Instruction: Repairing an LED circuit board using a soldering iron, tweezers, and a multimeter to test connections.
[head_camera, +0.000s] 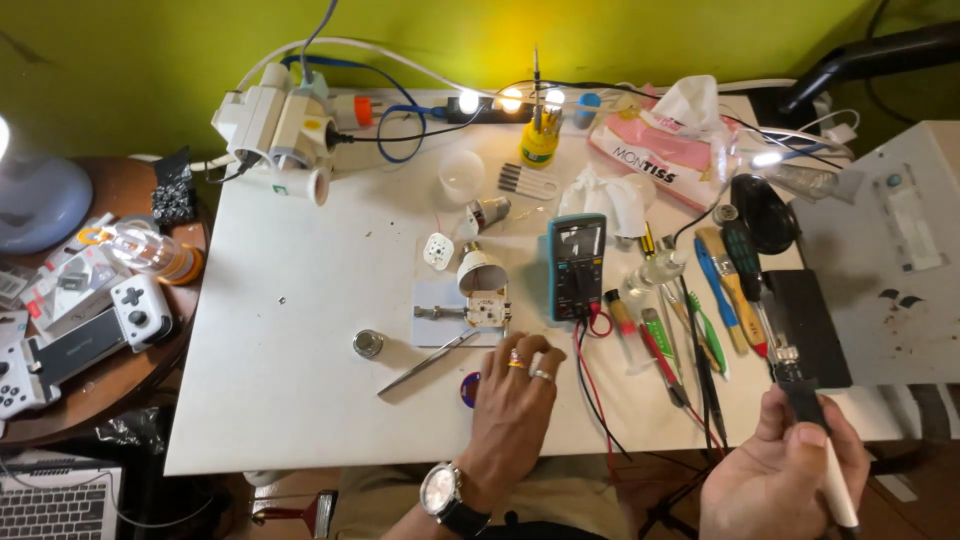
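Note:
My left hand (515, 400), with rings and a wristwatch, rests palm down on the white table (290, 340), fingers spread, partly covering a small round blue object (469, 388). Metal tweezers (428, 362) lie just left of its fingers. Ahead of it sits a small white circuit board (487, 309) on a pale mat, beside a bulb housing (480, 268) and a teal multimeter (576, 265) with red and black leads. My right hand (785, 470) grips a black-handled soldering iron (805, 400) at the table's front right edge, its tip pointing away from me.
Screwdrivers and pliers (725, 285) lie right of the meter. A pink tissue pack (655, 150), lit bulbs on a power strip (510, 100), a white adapter cluster (275, 125) and a metal cap (367, 343) are on the table. Game controllers (140, 310) sit on a brown side table.

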